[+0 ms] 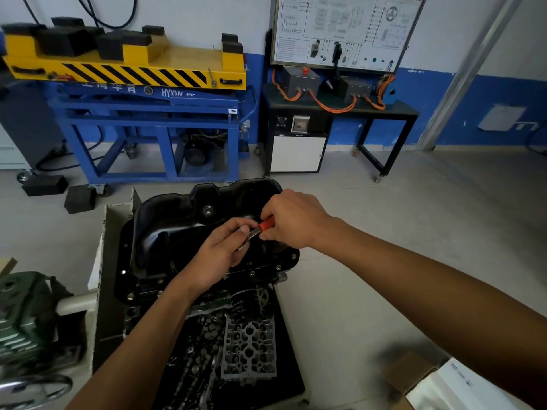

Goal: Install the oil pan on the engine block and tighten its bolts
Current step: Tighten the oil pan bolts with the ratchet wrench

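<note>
The black oil pan (177,232) lies on top of the engine block (207,300) in the middle of the view, with bolts (278,266) along its flange. Over the pan, my right hand (293,220) grips the red handle of a ratchet wrench (266,224). My left hand (222,255) pinches the wrench's silver shaft near its head, just above the pan's right side. The wrench's head is hidden behind my left fingers.
A grey cylinder head (250,350) and loose engine parts lie on the black mat below the block. A green machine (26,318) stands at left, a cardboard box (414,377) at lower right. A blue and yellow lift table (148,108) and a wiring trainer bench (340,108) line the wall.
</note>
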The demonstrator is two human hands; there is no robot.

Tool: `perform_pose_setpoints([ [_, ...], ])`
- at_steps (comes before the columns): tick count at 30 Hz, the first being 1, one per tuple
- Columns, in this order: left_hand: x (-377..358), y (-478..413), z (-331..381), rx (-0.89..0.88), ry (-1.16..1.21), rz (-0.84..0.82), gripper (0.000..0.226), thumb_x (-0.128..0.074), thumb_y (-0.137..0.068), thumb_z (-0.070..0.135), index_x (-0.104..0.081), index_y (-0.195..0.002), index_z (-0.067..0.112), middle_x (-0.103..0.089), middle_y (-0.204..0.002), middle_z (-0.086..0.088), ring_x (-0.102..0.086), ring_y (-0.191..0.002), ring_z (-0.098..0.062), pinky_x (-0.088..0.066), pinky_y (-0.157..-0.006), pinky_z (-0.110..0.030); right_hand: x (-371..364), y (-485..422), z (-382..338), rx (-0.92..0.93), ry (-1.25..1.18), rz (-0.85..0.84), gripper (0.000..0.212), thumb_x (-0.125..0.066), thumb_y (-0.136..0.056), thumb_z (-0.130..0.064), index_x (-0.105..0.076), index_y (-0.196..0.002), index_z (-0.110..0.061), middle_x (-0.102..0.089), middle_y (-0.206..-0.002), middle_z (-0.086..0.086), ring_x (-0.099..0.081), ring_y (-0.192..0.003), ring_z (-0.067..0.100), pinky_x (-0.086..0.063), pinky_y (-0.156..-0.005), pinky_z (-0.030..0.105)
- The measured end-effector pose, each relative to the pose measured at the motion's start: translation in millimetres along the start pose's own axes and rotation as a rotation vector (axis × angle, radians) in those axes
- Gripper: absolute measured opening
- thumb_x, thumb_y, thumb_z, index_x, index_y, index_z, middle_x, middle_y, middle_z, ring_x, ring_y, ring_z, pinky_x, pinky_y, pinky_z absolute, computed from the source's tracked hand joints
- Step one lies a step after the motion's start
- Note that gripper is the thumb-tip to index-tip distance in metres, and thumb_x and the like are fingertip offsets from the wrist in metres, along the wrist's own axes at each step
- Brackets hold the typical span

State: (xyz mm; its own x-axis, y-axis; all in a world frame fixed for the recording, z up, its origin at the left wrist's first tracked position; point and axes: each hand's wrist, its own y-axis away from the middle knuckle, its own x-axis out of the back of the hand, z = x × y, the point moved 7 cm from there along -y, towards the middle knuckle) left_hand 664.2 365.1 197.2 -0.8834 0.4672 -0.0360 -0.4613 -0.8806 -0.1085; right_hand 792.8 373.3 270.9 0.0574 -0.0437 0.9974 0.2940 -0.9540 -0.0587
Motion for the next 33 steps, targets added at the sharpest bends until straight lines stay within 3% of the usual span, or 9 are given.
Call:
perform_pose_setpoints([
  [7,20.8,4.6,-2.5,-0.083,0.069,0.357,0.023,-0.046,-0.106,0.021,-0.065,-0.096,0.013,-0.05,-0.059,0.008,-0.041,-0.049,-0.006,-0.037,-0.049,-0.02,-3.6,15.3,-10.6,0.016,-0.046,-0.008,0.032,-0.071,-0.085,-0.047,-0.063,-0.074,-0.018,-0.054,-0.064,-0.003,-0.054,-0.062,0.018,-0.039,-0.052,0.028],
  [12,26.3,5.7,-3.2,-0.099,0.057,0.512,0.025,-0.048,-0.105,0.019,-0.064,-0.086,0.017,-0.052,-0.058,0.01,-0.045,-0.053,-0.005,-0.04,-0.049,-0.018,-5.0,35.4,-42.3,0.09,-0.255,-0.112,0.048,-0.071,-0.083,-0.051,-0.057,-0.053,-0.016,-0.06,-0.049,-0.001,-0.057,-0.049,0.012,-0.051,-0.053,0.032],
  [17,20.1,6.8,5.4,-0.155,-0.063,0.438,0.027,-0.044,-0.107,0.015,-0.064,-0.088,0.016,-0.052,-0.059,0.013,-0.045,-0.055,-0.001,-0.041,-0.054,-0.014,-12.3,44.0,-64.9,0.145,-0.341,-0.133,0.057,-0.074,-0.081,-0.052,-0.044,-0.048,-0.017,-0.041,-0.043,-0.003,-0.04,-0.04,0.014,-0.043,-0.049,0.034],
  [21,22.5,7.5,3.4,-0.104,-0.005,0.399,0.031,-0.038,-0.108,0.014,-0.061,-0.089,0.017,-0.046,-0.058,0.01,-0.04,-0.054,-0.004,-0.037,-0.053,-0.016,-14.0,38.8,-56.5,0.118,-0.451,-0.194,0.053,-0.078,-0.08,-0.047,-0.052,-0.053,-0.01,-0.048,-0.048,0.003,-0.043,-0.045,0.016,-0.042,-0.052,0.037],
  [27,16.7,7.6,2.7,-0.105,0.078,0.266,0.028,-0.041,-0.101,0.023,-0.064,-0.086,0.024,-0.047,-0.061,0.006,-0.042,-0.056,-0.006,-0.039,-0.053,-0.017,-18.1,37.3,-55.7,0.155,-0.426,-0.245,0.054,-0.079,-0.077,-0.051,-0.06,-0.057,-0.004,-0.058,-0.054,0.011,-0.047,-0.046,0.017,-0.04,-0.051,0.034],
  [33,20.2,5.1,-3.8,-0.058,0.107,0.228,0.027,-0.043,-0.094,0.033,-0.067,-0.084,0.028,-0.044,-0.059,0.002,-0.041,-0.054,-0.005,-0.038,-0.05,-0.017,-12.9,31.0,-49.4,0.141,-0.345,-0.281,0.051,-0.08,-0.077,-0.049,-0.06,-0.054,-0.008,-0.052,-0.046,-0.002,-0.047,-0.043,0.008,-0.038,-0.049,0.029],
])
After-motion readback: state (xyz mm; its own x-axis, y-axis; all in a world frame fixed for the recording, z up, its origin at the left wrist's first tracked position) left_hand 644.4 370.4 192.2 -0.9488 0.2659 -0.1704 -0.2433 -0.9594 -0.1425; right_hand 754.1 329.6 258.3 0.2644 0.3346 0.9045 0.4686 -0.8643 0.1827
